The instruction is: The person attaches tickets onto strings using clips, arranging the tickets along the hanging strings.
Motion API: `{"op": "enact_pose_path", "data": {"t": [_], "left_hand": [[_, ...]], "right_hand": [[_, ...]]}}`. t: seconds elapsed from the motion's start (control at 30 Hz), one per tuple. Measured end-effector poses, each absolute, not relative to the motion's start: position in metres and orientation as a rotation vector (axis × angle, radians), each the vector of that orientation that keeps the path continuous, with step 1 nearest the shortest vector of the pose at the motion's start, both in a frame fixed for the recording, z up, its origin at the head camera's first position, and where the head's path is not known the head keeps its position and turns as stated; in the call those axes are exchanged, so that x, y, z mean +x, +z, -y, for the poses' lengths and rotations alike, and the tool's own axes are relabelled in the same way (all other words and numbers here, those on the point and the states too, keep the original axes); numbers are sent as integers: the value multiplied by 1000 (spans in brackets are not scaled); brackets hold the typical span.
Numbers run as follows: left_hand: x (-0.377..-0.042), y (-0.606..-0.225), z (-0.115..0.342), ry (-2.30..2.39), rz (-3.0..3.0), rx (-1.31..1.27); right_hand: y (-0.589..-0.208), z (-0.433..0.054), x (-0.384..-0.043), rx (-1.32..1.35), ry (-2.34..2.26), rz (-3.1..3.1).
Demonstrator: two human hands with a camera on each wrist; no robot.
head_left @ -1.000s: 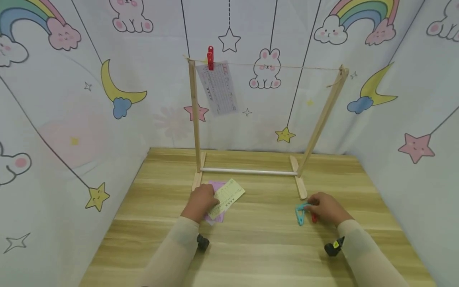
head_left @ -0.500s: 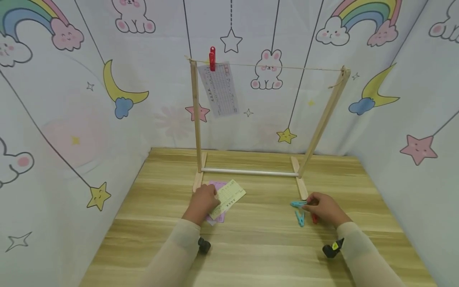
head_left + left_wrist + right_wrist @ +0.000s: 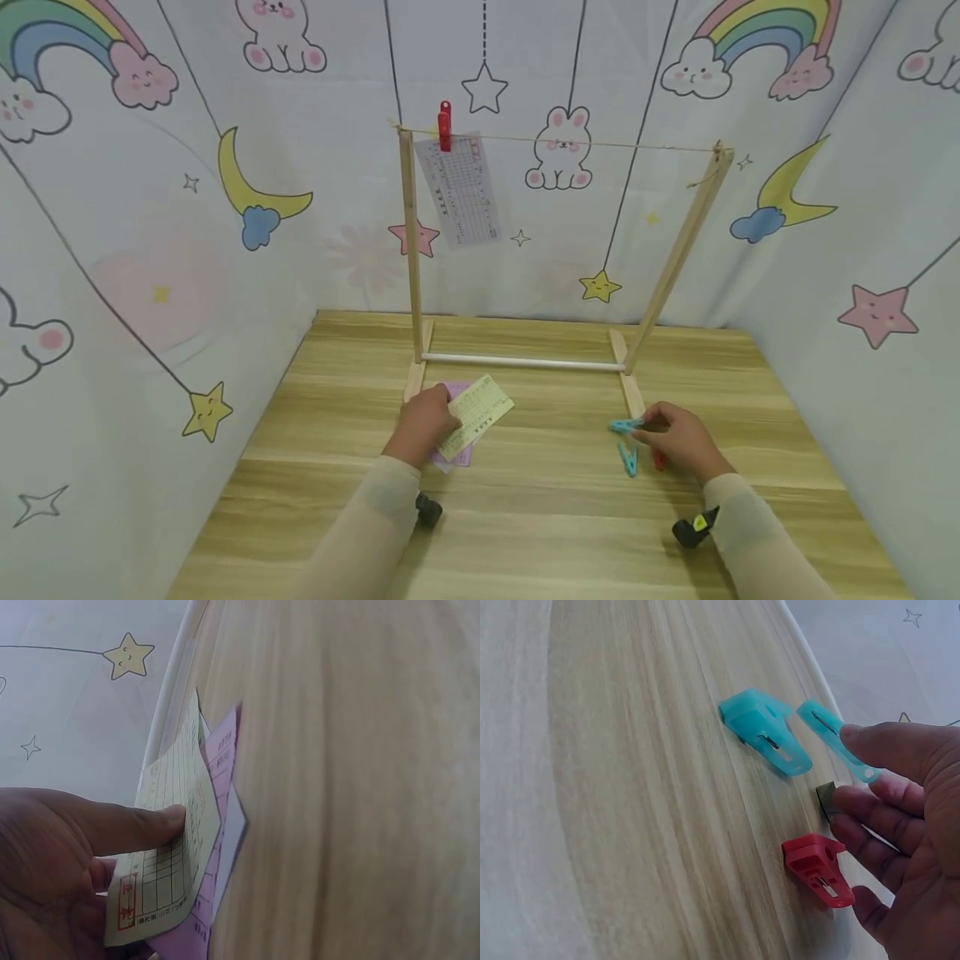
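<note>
**On the right of the surface (image 3: 555,517), a blue clip (image 3: 621,426) points back toward the yellow slip (image 3: 477,412)**

In the head view, the slip and the clip lie well apart, and that sideways gap looks like the relation that matters most. The left hand (image 3: 427,421) holds the slip by its near left part; the slip's long axis runs from there to the far right. The right hand (image 3: 678,437) pinches the clip's right end, so the clip lies roughly crosswise, its free end leftward. A second blue clip (image 3: 631,468) lies just nearer the person, its axis running near to far. The rack (image 3: 677,258) stands beyond both hands.

In the left wrist view, the thumb lies flat over the yellow slip with fingers beneath, the slip's long axis running up and away. A pink slip (image 3: 222,750) shows behind; whether the hand grips that too, I cannot tell.

In the right wrist view, the thumb presses on the held clip, which slants up and left from the fingers. A red clip (image 3: 817,870) sits just beside the lower fingers, slanting likewise.
</note>
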State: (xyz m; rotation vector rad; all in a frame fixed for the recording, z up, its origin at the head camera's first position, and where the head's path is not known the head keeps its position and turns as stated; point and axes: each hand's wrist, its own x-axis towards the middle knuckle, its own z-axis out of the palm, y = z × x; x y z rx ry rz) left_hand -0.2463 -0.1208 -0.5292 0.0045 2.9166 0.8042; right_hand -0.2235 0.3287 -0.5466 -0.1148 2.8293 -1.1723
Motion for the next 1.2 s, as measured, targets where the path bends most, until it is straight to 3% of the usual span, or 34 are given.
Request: {"op": "enact_pose_path", "data": {"t": [0.87,1.2], "left_hand": [[-243,-534,123,864,-2883,37],[-245,-544,126,872,-2873,19]], "right_hand": [[-538,-317,-221,24,-1771,-2430],[-544,-310,-218,-42,-1715,-2449]]}}
